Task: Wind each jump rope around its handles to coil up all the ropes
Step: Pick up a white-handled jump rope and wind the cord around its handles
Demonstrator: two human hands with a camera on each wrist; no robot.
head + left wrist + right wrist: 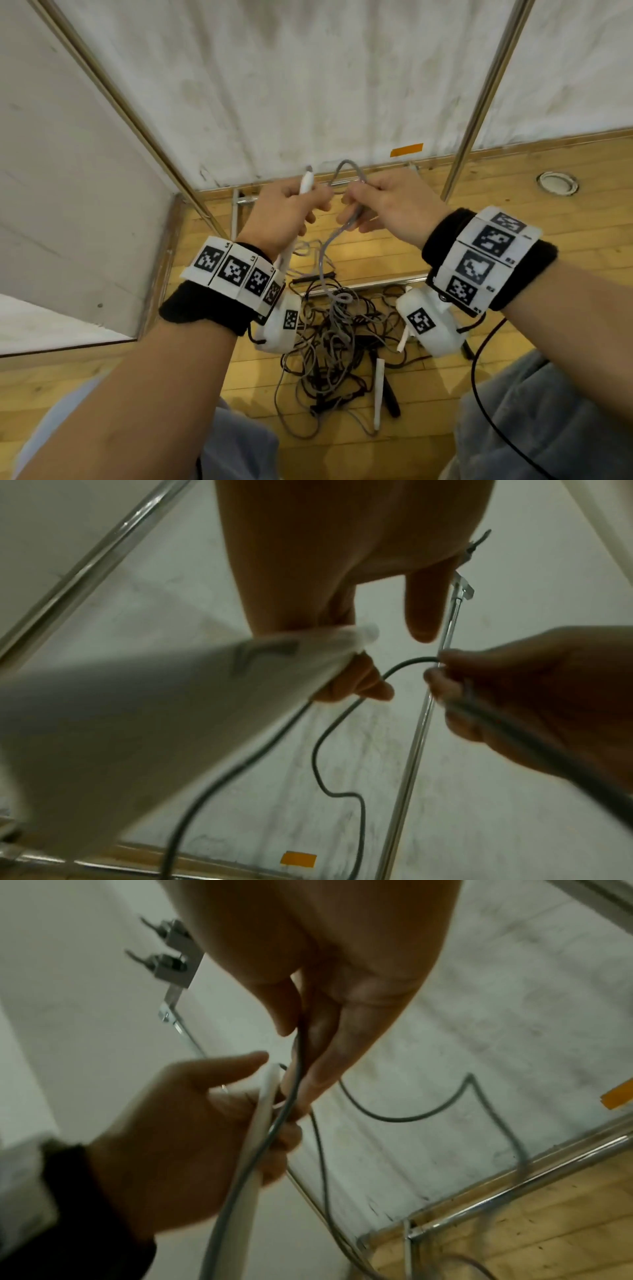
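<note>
Two hands up — left hand (286, 212) grips white handle (306, 183) | right hand (387, 205) pinches grey rope (346, 224) | floor: tangled ropes (329, 342)

A wooden plank floor (513, 192) carries a tangled heap of grey and black jump ropes (329, 346). A white handle (378, 394) and a black handle (392, 397) lie side by side at the heap's near edge.

It looks like a sports hall or gym corner: a pale wooden strip floor (513, 178) meets scuffed white wall panels (308, 85) framed by metal poles (479, 113), with a tangled heap of jump ropes (335, 346) lying on the near floor.
</note>
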